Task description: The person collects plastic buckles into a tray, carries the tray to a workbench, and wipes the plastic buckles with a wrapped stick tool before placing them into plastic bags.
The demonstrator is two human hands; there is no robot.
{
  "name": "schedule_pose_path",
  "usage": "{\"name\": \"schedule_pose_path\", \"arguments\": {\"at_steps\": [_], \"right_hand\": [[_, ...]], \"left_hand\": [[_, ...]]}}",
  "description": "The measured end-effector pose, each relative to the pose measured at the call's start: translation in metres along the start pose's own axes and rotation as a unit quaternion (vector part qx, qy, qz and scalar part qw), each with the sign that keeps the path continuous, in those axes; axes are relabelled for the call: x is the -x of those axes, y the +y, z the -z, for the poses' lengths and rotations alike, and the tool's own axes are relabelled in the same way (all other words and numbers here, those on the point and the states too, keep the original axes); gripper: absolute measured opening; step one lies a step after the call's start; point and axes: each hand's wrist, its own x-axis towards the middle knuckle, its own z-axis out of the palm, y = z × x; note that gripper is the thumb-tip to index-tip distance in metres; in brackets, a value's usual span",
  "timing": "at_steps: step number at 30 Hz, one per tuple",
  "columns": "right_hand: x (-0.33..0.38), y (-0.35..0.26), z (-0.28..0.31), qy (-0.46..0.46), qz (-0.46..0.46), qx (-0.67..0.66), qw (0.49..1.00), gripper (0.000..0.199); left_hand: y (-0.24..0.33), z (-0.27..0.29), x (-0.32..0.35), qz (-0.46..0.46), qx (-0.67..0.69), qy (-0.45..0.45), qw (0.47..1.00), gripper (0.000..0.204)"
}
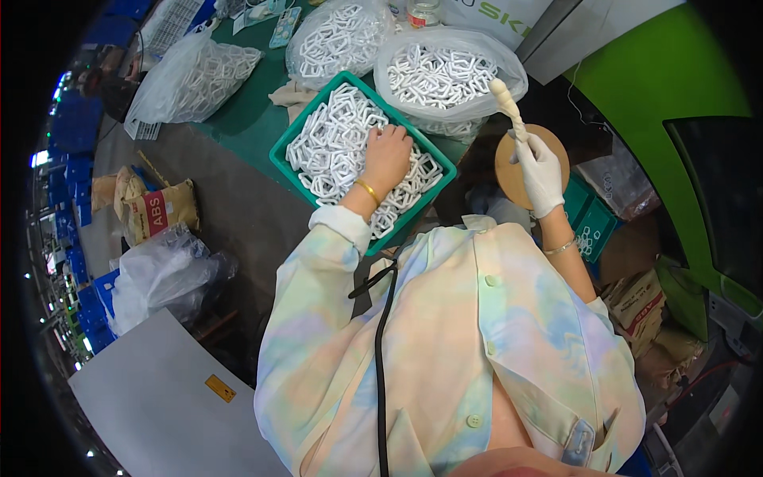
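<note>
Bare left hand [387, 155] rests curled on light, stiff, tangle-prone plastic rings [334, 135] mid-crate [280, 156]; gloved right hand [540, 171] grips a wrapped stick [509, 107].

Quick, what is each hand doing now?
Left hand: bare, reaching into the green crate of white plastic rings; grip unclear.
Right hand: gloved, closed on a cloth-wrapped stick.

The crate [296, 165] is teal green, its plastic links [334, 147] white. The glove [542, 171] is white, the stick [507, 102] cream, the round board [505, 168] tan. The shirt [445, 350] has pastel blotches of pink, blue, yellow and green. The bangle [368, 191] is gold. The bags [191, 75] are clear.
</note>
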Motion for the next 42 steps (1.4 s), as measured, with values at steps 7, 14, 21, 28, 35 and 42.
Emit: {"name": "schedule_pose_path", "arguments": {"at_steps": [7, 14, 21, 28, 35, 42], "right_hand": [[0.002, -0.005, -0.013, -0.014, -0.015, -0.014, 1.0, 0.029], [0.011, -0.027, -0.049, -0.146, -0.027, -0.052, 0.988, 0.023], [0.012, -0.027, -0.059, -0.163, -0.04, -0.053, 0.984, 0.024], [0.014, -0.021, -0.044, -0.131, -0.05, -0.018, 0.99, 0.026], [0.013, 0.002, -0.042, -0.111, -0.051, -0.001, 0.993, 0.03], [0.012, -0.022, -0.051, -0.198, -0.081, 0.011, 0.977, 0.028]], "left_hand": [[-0.01, 0.022, 0.016, 0.225, 0.312, 0.076, 0.92, 0.026], [0.014, 0.038, 0.014, 0.296, 0.663, 0.131, 0.675, 0.024], [0.023, 0.031, 0.003, 0.23, 0.451, 0.064, 0.86, 0.022], [0.044, -0.04, 0.008, 0.114, 0.237, 0.075, 0.962, 0.014], [0.047, -0.02, 0.012, 0.204, 0.262, 0.097, 0.938, 0.02], [0.026, 0.012, 0.027, 0.216, 0.268, 0.105, 0.933, 0.024]]}}
